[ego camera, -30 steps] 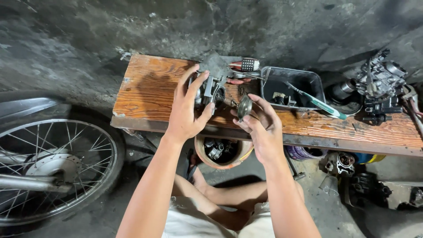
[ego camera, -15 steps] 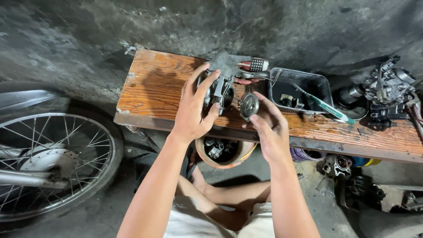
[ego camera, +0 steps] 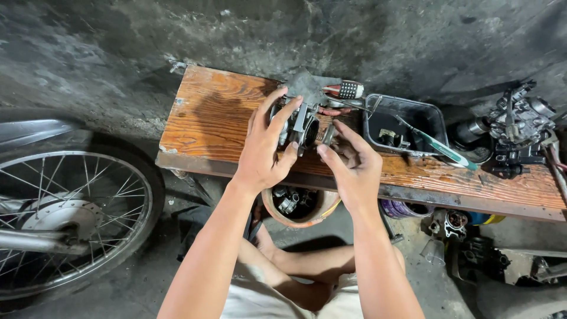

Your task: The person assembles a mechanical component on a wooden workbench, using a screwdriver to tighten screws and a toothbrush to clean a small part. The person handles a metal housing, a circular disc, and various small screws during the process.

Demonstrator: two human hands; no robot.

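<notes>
Dim workshop light falls from about twelve o'clock, warming the wooden bench and both forearms. Shadows pool under the bench and toward six o'clock. The concrete wall shows mottled grain. Wide-angle bending curves the spoked wheel at nine o'clock; corners darken and soften.

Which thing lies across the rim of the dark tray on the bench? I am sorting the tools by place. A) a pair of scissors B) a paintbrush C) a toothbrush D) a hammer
C: a green-and-white toothbrush rests slanted over the right rim of the tray, to the right of the right hand on the wooden bench.
</notes>
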